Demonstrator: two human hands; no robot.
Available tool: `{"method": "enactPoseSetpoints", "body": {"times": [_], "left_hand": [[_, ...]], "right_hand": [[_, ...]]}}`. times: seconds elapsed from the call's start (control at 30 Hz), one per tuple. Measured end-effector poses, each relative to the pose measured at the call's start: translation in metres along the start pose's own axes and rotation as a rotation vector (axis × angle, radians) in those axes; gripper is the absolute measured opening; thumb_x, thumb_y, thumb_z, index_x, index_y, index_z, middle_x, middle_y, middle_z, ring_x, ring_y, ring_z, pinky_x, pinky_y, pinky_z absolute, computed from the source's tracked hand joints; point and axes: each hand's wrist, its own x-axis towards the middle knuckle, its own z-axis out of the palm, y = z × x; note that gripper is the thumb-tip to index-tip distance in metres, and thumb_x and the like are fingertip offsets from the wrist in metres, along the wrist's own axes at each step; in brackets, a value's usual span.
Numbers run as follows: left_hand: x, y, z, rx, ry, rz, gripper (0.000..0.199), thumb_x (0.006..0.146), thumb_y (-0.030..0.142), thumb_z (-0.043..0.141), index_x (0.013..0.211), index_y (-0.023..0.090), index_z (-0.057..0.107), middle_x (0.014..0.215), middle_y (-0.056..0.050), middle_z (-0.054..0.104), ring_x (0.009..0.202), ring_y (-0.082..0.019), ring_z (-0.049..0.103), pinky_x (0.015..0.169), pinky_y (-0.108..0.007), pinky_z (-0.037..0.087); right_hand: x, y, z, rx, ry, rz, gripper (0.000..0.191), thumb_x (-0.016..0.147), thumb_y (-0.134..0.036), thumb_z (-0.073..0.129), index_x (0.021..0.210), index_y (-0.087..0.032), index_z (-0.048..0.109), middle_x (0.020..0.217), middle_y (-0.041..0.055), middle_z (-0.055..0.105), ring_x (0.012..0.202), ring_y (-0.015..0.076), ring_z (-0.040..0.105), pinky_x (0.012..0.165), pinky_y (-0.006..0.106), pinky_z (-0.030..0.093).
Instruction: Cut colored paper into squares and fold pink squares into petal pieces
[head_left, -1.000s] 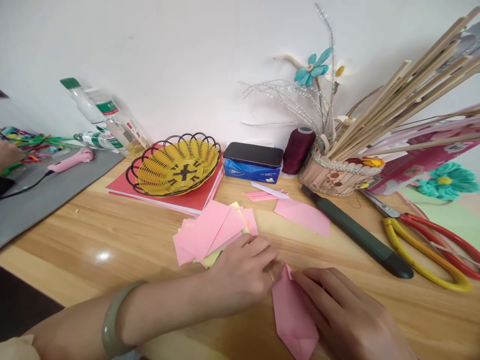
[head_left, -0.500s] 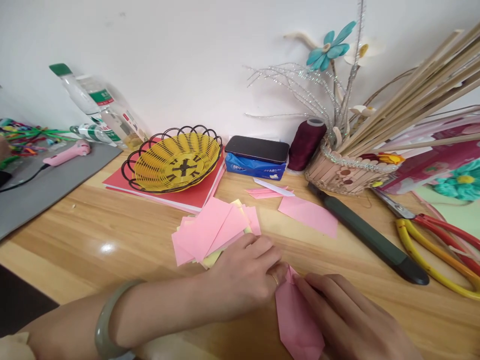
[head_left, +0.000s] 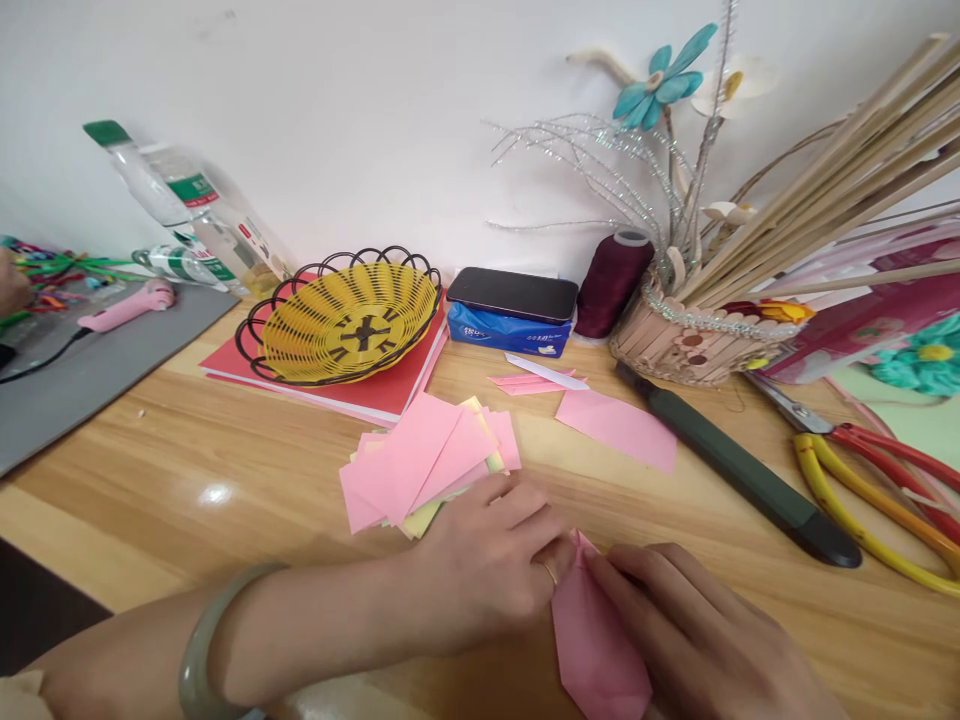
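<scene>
A folded piece of pink paper (head_left: 596, 640) lies at the front of the wooden table, its far end narrowed to a point. My left hand (head_left: 499, 555), with a ring and a bangle on the wrist, pinches the paper's far tip from the left. From the right, my right hand (head_left: 697, 630) grips the paper's edge near that same tip; its thumb is hidden. Just beyond my left hand sits a loose pile of pink and yellow paper slips (head_left: 424, 460). Farther back are a single pink slip (head_left: 619, 428) and some thin folded pink strips (head_left: 532, 382).
A yellow basket (head_left: 352, 320) rests on red sheets (head_left: 217, 362). Behind stand a phone (head_left: 514, 293) on a blue tissue pack (head_left: 506, 332), a maroon thread spool (head_left: 613, 285) and a stick-filled holder (head_left: 675, 340). To the right lie a dark green tool (head_left: 742, 465) and scissors (head_left: 832, 480). At the far left, another person's hand (head_left: 11, 285) shows.
The view has shifted very slightly. Both my hands keep their hold at the pink paper's tip, with almost no movement. More of the other person's hand shows at the left edge.
</scene>
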Motion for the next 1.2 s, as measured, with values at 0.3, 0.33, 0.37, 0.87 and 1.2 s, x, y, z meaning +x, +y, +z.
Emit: {"method": "enactPoseSetpoints", "body": {"times": [0.3, 0.33, 0.37, 0.87, 1.2], "left_hand": [[-0.002, 0.007, -0.011, -0.002, -0.081, 0.051, 0.011, 0.089, 0.014, 0.048, 0.088, 0.012, 0.059, 0.071, 0.000, 0.056, 0.067, -0.013, 0.048, 0.059, -0.028, 0.035], [-0.002, 0.008, -0.013, 0.008, -0.085, 0.062, 0.012, 0.089, 0.014, 0.047, 0.090, 0.012, 0.060, 0.071, -0.001, 0.056, 0.067, -0.013, 0.048, 0.059, -0.028, 0.035], [-0.001, 0.008, -0.015, 0.014, -0.085, 0.072, 0.013, 0.089, 0.013, 0.047, 0.092, 0.011, 0.060, 0.071, -0.001, 0.056, 0.066, -0.013, 0.048, 0.059, -0.028, 0.035], [0.001, 0.011, -0.019, -0.007, -0.199, 0.080, 0.013, 0.087, 0.012, 0.046, 0.094, 0.010, 0.057, 0.080, -0.002, 0.055, 0.070, -0.015, 0.046, 0.064, -0.029, 0.036], [0.002, 0.010, -0.020, 0.014, -0.205, 0.090, 0.019, 0.089, 0.013, 0.043, 0.100, 0.010, 0.058, 0.091, -0.005, 0.059, 0.074, -0.015, 0.049, 0.068, -0.029, 0.038]], "right_hand": [[0.006, -0.002, -0.011, 0.051, -0.079, 0.038, 0.038, 0.091, -0.015, 0.029, 0.124, -0.017, 0.049, 0.092, 0.0081, 0.061, 0.081, 0.0163, 0.057, 0.068, 0.028, 0.051], [0.007, -0.002, -0.012, 0.055, -0.084, 0.038, 0.038, 0.090, -0.015, 0.030, 0.123, -0.017, 0.049, 0.092, 0.0079, 0.061, 0.080, 0.0162, 0.057, 0.068, 0.028, 0.051], [0.008, -0.001, -0.012, 0.057, -0.087, 0.036, 0.037, 0.090, -0.014, 0.030, 0.122, -0.017, 0.050, 0.091, 0.0077, 0.061, 0.080, 0.0161, 0.056, 0.068, 0.029, 0.051], [0.017, 0.007, -0.011, 0.173, -0.041, 0.143, 0.021, 0.088, -0.014, 0.041, 0.102, -0.019, 0.055, 0.092, 0.0047, 0.058, 0.083, 0.0117, 0.057, 0.070, 0.022, 0.049], [0.028, 0.006, -0.021, -0.202, -0.024, -0.170, 0.044, 0.092, -0.015, 0.018, 0.094, -0.013, 0.062, 0.080, 0.0070, 0.064, 0.067, 0.0159, 0.057, 0.057, 0.027, 0.051]]}}
